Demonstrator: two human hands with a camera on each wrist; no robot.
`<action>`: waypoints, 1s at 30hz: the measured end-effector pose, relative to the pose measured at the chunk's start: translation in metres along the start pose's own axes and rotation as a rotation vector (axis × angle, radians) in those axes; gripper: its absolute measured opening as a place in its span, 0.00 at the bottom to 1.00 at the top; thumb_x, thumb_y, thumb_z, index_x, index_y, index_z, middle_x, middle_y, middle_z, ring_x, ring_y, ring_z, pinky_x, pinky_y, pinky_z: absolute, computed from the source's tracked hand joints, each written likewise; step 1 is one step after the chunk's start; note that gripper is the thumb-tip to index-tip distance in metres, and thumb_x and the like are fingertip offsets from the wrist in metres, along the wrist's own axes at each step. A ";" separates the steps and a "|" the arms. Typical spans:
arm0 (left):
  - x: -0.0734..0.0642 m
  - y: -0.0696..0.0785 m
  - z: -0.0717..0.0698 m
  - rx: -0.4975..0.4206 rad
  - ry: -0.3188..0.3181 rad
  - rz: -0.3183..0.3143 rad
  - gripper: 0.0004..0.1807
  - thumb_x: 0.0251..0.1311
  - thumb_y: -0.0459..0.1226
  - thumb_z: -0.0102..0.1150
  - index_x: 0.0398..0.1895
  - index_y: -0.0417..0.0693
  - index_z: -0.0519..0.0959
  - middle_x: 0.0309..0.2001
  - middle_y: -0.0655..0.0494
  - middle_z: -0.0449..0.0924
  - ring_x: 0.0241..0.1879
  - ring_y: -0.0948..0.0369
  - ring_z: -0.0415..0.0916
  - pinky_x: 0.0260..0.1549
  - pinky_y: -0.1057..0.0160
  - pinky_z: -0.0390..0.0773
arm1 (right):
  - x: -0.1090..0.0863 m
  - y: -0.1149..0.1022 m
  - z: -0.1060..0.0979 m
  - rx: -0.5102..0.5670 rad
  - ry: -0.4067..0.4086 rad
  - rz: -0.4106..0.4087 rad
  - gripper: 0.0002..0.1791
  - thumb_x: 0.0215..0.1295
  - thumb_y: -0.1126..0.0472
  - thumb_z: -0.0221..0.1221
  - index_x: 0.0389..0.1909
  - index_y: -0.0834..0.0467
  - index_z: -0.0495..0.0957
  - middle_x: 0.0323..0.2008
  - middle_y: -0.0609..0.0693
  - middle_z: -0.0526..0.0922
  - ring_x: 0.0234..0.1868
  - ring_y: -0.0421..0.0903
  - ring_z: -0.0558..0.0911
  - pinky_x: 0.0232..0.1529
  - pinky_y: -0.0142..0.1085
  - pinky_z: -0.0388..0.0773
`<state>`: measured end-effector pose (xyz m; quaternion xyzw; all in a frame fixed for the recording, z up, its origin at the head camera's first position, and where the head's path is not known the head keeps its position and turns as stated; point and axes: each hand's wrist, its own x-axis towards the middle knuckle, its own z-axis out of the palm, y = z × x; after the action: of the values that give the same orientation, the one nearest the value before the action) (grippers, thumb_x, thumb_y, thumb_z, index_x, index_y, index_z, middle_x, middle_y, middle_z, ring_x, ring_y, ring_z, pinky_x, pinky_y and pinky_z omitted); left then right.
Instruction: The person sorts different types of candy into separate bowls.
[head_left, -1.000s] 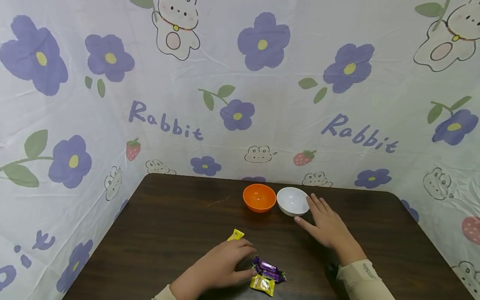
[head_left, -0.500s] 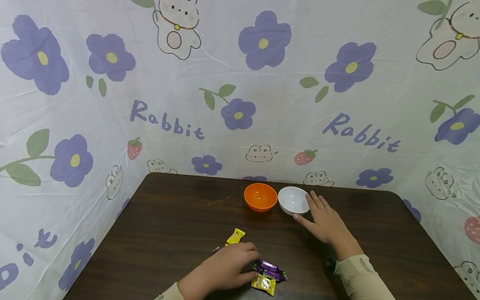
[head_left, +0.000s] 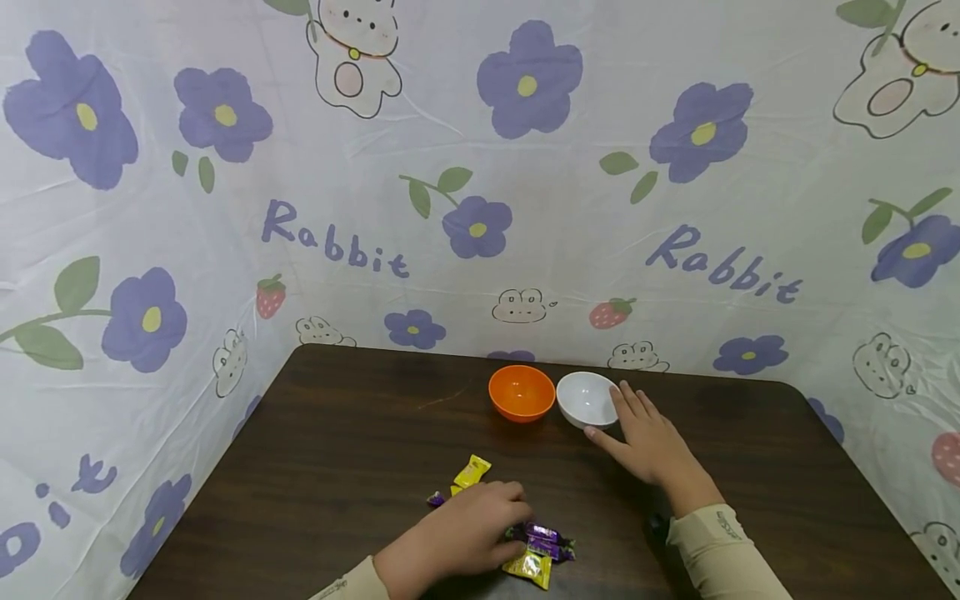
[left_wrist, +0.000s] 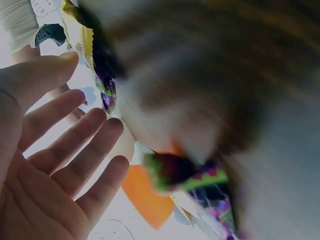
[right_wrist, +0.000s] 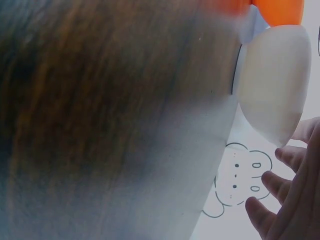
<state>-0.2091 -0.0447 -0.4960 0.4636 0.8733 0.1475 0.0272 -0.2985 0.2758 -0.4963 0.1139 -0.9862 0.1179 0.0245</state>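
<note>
My left hand (head_left: 468, 529) hovers low among wrapped candies, its fingers loosely bent. In the left wrist view its palm faces the camera with nothing in it. By its thumb and fingertips lie purple-wrapped candies (head_left: 551, 550) and a yellow-wrapped candy (head_left: 529, 570). Beyond the knuckles sit another yellow-wrapped candy (head_left: 472, 472) and a purple wrapper end (head_left: 436, 499), the rest hidden by the hand. My right hand (head_left: 656, 450) has its fingers spread at the right side of a white bowl (head_left: 585, 402); fingertips touch or nearly touch the rim.
An orange bowl (head_left: 521, 393) stands just left of the white one, near the back of the dark wooden table (head_left: 360, 433). A patterned cloth (head_left: 570, 208) hangs behind the table's far edge. A small dark object (head_left: 658, 527) shows beneath the right wrist.
My left hand has shifted slightly right toward the purple candies, uncovering more of the yellow candy and a purple wrapper end behind it. The right hand stays by the white bowl.
</note>
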 end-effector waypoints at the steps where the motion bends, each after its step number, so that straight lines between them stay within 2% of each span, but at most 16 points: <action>1: 0.001 0.000 0.000 0.006 0.000 0.003 0.14 0.70 0.48 0.69 0.54 0.55 0.87 0.43 0.66 0.79 0.37 0.73 0.72 0.41 0.72 0.77 | 0.000 0.000 0.000 0.001 -0.001 0.000 0.58 0.73 0.22 0.43 0.85 0.62 0.49 0.85 0.66 0.48 0.83 0.72 0.53 0.75 0.73 0.59; 11: 0.012 0.005 0.003 0.057 0.006 0.015 0.10 0.69 0.47 0.69 0.48 0.56 0.86 0.38 0.67 0.75 0.33 0.72 0.67 0.34 0.73 0.71 | 0.001 0.001 -0.001 0.000 -0.001 0.001 0.58 0.73 0.21 0.43 0.86 0.61 0.49 0.85 0.65 0.48 0.83 0.72 0.53 0.75 0.73 0.58; 17: 0.015 0.009 -0.001 0.045 -0.021 0.002 0.05 0.70 0.44 0.66 0.44 0.57 0.86 0.36 0.67 0.73 0.30 0.72 0.67 0.30 0.71 0.68 | 0.002 -0.001 -0.002 0.002 -0.014 0.006 0.58 0.73 0.21 0.43 0.86 0.62 0.49 0.85 0.65 0.48 0.83 0.71 0.53 0.75 0.73 0.58; 23: 0.018 0.009 -0.001 0.058 -0.034 -0.017 0.04 0.70 0.41 0.65 0.44 0.57 0.86 0.36 0.67 0.74 0.31 0.72 0.68 0.31 0.71 0.70 | 0.004 -0.002 -0.001 0.006 -0.011 0.005 0.58 0.73 0.22 0.44 0.85 0.62 0.49 0.85 0.66 0.48 0.83 0.72 0.53 0.75 0.73 0.58; 30: 0.027 0.007 0.004 0.071 -0.047 -0.017 0.04 0.71 0.43 0.64 0.43 0.59 0.87 0.35 0.67 0.76 0.30 0.71 0.69 0.28 0.70 0.70 | 0.005 -0.003 0.000 -0.007 -0.007 -0.003 0.58 0.73 0.22 0.44 0.85 0.63 0.49 0.85 0.66 0.49 0.83 0.71 0.54 0.74 0.73 0.59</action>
<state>-0.2182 -0.0177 -0.4957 0.4602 0.8810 0.1052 0.0327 -0.3029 0.2716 -0.4950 0.1155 -0.9865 0.1140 0.0215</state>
